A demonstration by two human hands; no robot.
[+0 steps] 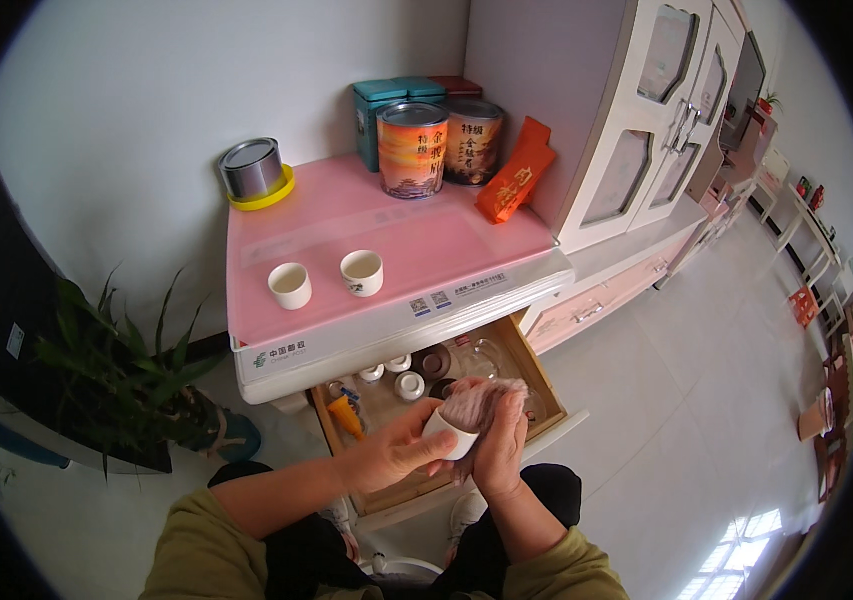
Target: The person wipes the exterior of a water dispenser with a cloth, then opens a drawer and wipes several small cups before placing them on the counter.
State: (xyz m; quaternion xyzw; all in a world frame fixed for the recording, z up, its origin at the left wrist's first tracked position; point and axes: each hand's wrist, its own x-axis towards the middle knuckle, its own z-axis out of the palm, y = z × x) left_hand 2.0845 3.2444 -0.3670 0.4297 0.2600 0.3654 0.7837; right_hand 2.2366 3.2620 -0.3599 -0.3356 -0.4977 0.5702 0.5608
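A small white cup [459, 441] is gripped in my left hand [389, 450], tilted over the open drawer. My right hand [500, 446] holds a greyish-pink cloth [482, 409], part of which is pushed into the cup's mouth. Beneath my hands, the wooden drawer [539, 360] contains several small white cups [410, 385], a brown round vessel [432, 361], clear glassware [488, 356] and an orange-yellow object [346, 417]. On the pink cabinet top above stand a plain white cup [290, 286] and a white cup with a dark design [362, 274].
Printed tins [413, 154], teal boxes [377, 91] and an orange packet [514, 176] stand at the back of the pink top [321, 225]. A metal tin [251, 166] rests on a yellow lid. A potted plant [133, 352] is left; a white cabinet [621, 180] rises right.
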